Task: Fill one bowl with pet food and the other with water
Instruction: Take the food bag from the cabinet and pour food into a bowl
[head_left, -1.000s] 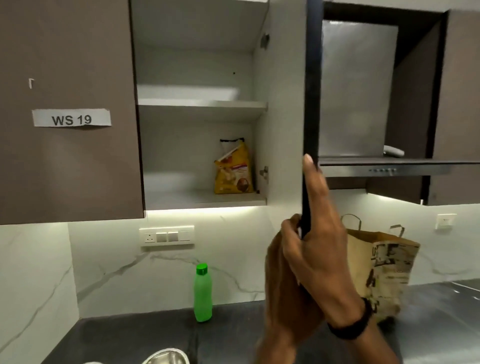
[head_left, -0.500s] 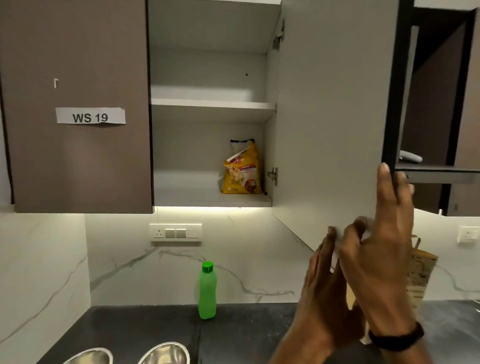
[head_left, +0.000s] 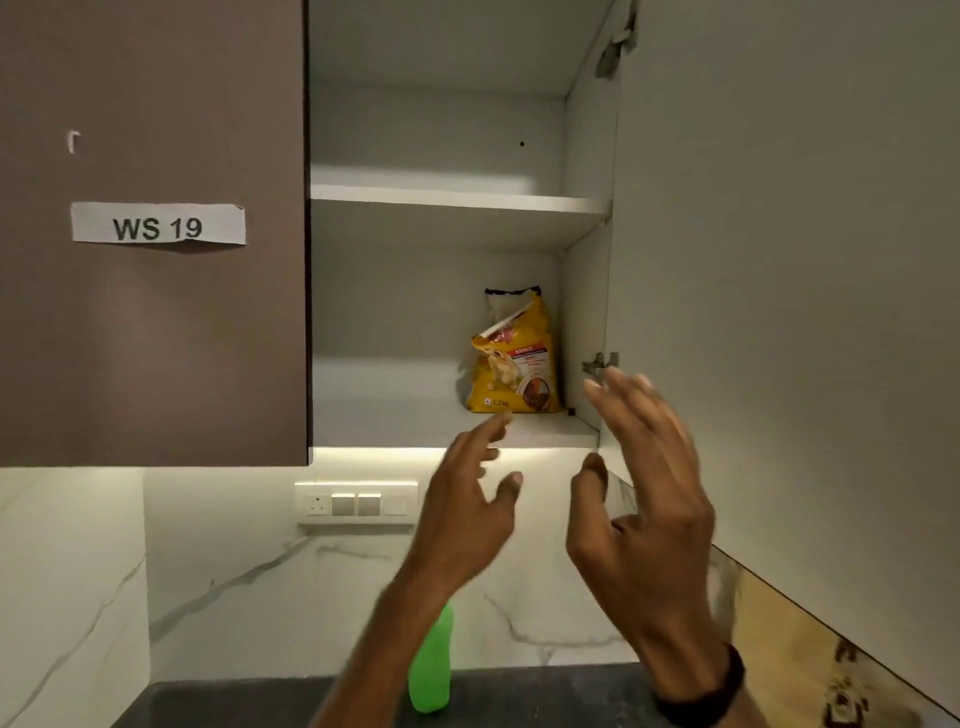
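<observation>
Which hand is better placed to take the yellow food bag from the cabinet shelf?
Probably the left hand: its open fingers already reach the shelf edge just below the pet food bag. The right hand, also empty, is beside the open door.

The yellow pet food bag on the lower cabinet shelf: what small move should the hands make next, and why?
Probably reach both hands a little further up and in to take hold of the yellow pet food bag. The white cabinet door stands open, the bag sits upright on the lower white shelf, and the left hand and right hand are open, empty and raised just below it.
</observation>
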